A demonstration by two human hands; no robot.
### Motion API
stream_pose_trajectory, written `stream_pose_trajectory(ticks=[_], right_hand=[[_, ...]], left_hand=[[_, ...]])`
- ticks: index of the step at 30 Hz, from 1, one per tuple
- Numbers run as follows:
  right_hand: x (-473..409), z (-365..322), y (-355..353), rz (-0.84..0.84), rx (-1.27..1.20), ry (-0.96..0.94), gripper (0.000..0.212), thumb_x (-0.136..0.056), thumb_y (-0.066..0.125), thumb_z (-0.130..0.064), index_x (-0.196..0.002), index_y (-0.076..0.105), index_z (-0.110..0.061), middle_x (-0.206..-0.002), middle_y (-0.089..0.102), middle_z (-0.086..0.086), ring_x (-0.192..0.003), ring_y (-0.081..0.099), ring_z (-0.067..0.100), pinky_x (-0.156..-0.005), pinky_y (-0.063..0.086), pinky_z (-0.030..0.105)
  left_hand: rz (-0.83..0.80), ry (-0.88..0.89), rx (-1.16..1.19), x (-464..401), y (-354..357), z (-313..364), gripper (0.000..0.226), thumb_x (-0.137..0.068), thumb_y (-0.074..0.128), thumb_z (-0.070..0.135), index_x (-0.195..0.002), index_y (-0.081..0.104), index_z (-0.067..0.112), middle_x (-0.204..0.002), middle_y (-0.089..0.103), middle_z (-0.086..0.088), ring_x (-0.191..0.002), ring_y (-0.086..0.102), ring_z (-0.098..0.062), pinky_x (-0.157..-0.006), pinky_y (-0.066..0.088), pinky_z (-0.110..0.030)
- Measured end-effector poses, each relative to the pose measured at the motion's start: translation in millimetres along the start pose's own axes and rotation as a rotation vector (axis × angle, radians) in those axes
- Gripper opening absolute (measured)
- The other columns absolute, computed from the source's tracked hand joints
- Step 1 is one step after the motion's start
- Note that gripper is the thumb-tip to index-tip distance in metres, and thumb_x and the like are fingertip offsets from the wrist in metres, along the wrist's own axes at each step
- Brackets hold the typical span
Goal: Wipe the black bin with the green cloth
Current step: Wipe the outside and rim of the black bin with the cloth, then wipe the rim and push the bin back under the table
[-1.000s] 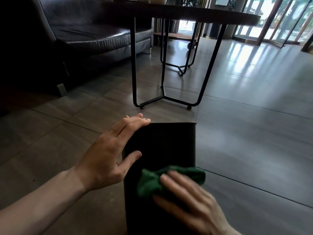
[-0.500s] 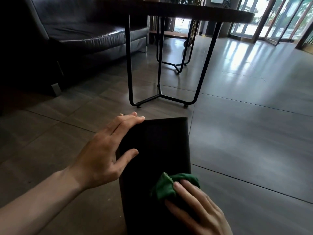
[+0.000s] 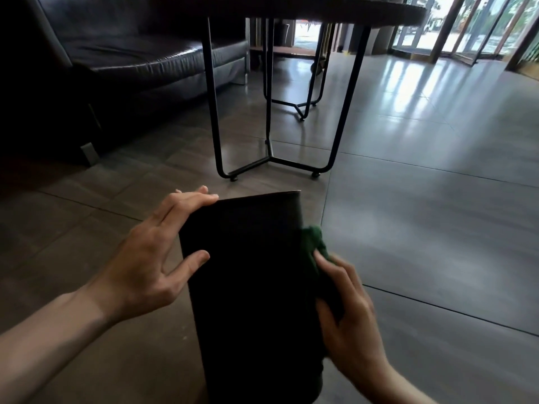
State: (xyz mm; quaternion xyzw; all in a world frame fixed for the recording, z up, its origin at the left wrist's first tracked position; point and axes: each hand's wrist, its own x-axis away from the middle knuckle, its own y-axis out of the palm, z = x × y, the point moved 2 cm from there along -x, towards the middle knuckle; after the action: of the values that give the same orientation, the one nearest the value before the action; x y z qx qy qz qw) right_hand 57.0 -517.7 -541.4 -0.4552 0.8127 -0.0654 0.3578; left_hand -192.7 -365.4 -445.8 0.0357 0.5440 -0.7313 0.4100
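In the lower middle of the frame a black bin [image 3: 248, 287] stands on the tiled floor [image 3: 423, 243], its plain dark side facing the camera; no label, brand or writing can be read on it or anywhere else in view. The left hand [image 3: 151, 258] comes in from the lower left and steadies the bin: its fingers [image 3: 189, 199] are spread and laid over the bin's upper left corner, and the thumb rests flat on the front face, so the hand lies open against the bin rather than gripping around it. The right hand [image 3: 350, 322] comes in from the lower right and presses a bunched green cloth [image 3: 313, 243] against the bin's right edge, its fingers closed over the cloth; the upper part of the cloth sticks out above the fingertips, touching the bin. The two hands are well apart, one on each side of the bin. Beyond the bin, in the upper middle, a round table [image 3: 320, 7] stands on thin black metal legs, and a dark leather sofa [image 3: 116, 53] fills the upper left. Bright glass doors [image 3: 481, 27] show at the upper right.
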Motion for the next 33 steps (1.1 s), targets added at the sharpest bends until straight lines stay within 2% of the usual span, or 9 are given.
stream_pose_trajectory(ticks=[4,6,13,20,24,26,28,30,33], right_hand=[[24,17,-11,-0.093,-0.179,0.333,0.064,-0.087,0.061,0.021,-0.126,0.071,-0.030,-0.123,0.075,-0.009,-0.119,0.069,0.010,-0.108,0.054,0.043],[4,17,-22,-0.004,-0.205,0.437,0.059,-0.092,0.061,0.016,-0.123,0.071,-0.033,-0.116,0.077,-0.013,-0.113,0.072,0.012,-0.105,0.057,0.041],[-45,-11,-5,0.027,-0.321,0.458,0.054,-0.100,0.057,0.004,-0.141,0.061,-0.030,-0.128,0.070,0.001,-0.115,0.070,0.024,-0.102,0.057,0.055],[6,11,17,-0.132,-0.257,0.676,0.058,-0.096,0.052,0.011,-0.132,0.066,-0.032,-0.117,0.076,-0.006,-0.110,0.072,0.013,-0.105,0.057,0.047],[8,27,-1,-0.135,-0.233,0.808,0.049,-0.097,0.055,0.008,-0.115,0.073,-0.034,-0.104,0.081,0.002,-0.088,0.079,0.016,-0.081,0.066,0.036],[-9,32,-19,0.010,-0.285,0.846,0.037,-0.099,0.056,0.001,-0.114,0.074,-0.028,-0.100,0.079,0.011,-0.077,0.079,0.022,-0.061,0.063,0.032],[-31,33,-34,0.057,-0.464,0.949,0.018,-0.100,0.058,-0.017,-0.110,0.073,-0.018,-0.102,0.076,0.025,-0.076,0.077,0.036,-0.058,0.062,0.039],[-52,32,-41,-0.052,-0.609,1.090,0.040,-0.096,0.060,-0.049,-0.107,0.072,-0.012,-0.098,0.077,0.028,-0.077,0.076,0.042,-0.065,0.063,0.046],[-77,29,-38,-0.283,-0.355,1.140,0.067,-0.086,0.063,-0.075,-0.113,0.071,-0.014,-0.100,0.080,0.020,-0.089,0.079,0.038,-0.086,0.062,0.047]], left_hand=[[-0.017,-0.027,0.014,7,-6,-10,0.075,-0.077,0.073,0.018,-0.146,0.044,0.027,-0.150,0.047,0.011,-0.148,0.038,0.002,-0.119,0.027,-0.010],[-0.030,-0.020,0.035,8,-8,-14,0.073,-0.078,0.072,0.024,-0.145,0.043,0.031,-0.150,0.047,0.012,-0.149,0.039,-0.001,-0.120,0.028,-0.012],[-0.089,0.056,0.133,8,-10,-28,0.070,-0.081,0.068,0.032,-0.147,0.045,0.028,-0.155,0.049,0.008,-0.155,0.035,-0.018,-0.126,0.028,-0.038],[-0.127,0.017,0.197,7,-7,-34,0.069,-0.083,0.069,0.031,-0.147,0.045,0.024,-0.160,0.047,0.006,-0.158,0.028,-0.019,-0.125,0.025,-0.041],[-0.115,-0.020,0.254,5,-8,-27,0.066,-0.081,0.069,0.031,-0.142,0.047,0.030,-0.158,0.049,0.008,-0.158,0.029,-0.016,-0.125,0.025,-0.038],[-0.098,-0.045,0.310,7,-8,-22,0.061,-0.081,0.068,0.031,-0.139,0.049,0.032,-0.157,0.050,0.008,-0.157,0.029,-0.014,-0.125,0.025,-0.035],[-0.065,-0.051,0.346,9,-7,-15,0.053,-0.083,0.067,0.030,-0.134,0.052,0.033,-0.155,0.052,0.007,-0.156,0.032,-0.014,-0.125,0.026,-0.034],[-0.012,-0.051,0.356,13,-6,-9,0.044,-0.085,0.066,0.031,-0.127,0.054,0.031,-0.152,0.055,0.006,-0.154,0.036,-0.015,-0.124,0.030,-0.035],[0.035,-0.052,0.380,16,-4,-6,0.033,-0.086,0.066,0.030,-0.117,0.055,0.030,-0.150,0.058,0.005,-0.152,0.041,-0.018,-0.122,0.033,-0.038]])
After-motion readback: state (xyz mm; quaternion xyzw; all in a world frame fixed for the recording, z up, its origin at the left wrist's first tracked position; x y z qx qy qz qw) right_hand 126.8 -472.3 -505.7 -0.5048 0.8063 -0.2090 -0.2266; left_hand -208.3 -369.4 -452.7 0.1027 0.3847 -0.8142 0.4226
